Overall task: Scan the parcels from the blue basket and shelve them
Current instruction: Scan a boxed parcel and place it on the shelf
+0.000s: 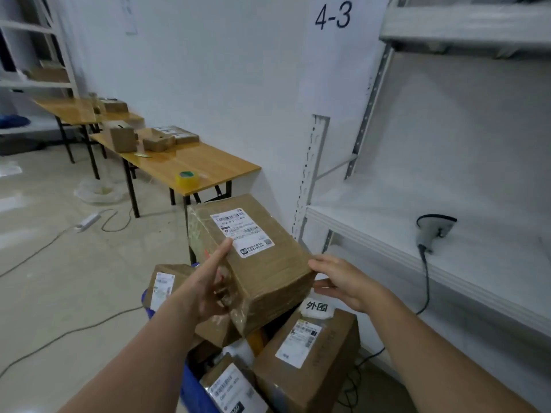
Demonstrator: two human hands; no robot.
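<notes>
I have the brown cardboard parcel (262, 272), wrapped in clear tape, held up in the air above the blue plastic basket (193, 389), tilted, with its white shipping label (242, 231) facing up. My left grip (208, 289) holds the parcel's left side: the thumb lies straight along the upper edge towards the label, and the fingers curl round the near lower corner. My right grip (343, 286) is on the near right corner, with fingertips on the top edge and the thumb under it, so that corner is pinched between them.

Below the parcel, the basket holds more cardboard boxes. A large brown box (325, 359) with a white label stands at the right, a smaller taped box (167, 283) leans at the left, and another labelled box (232, 386) lies nearest to me. A white tag with two black characters (317, 307) sits on the large box's top edge.

To the right is a white metal shelf (372, 231), and on it a grey handheld scanner (432, 231) lies with its cable hanging over the front edge. A sheet on the wall reads 4-3 (332, 14). To the left, a wooden surface (202, 165) carries a yellow tape roll (187, 178) and several small boxes.
</notes>
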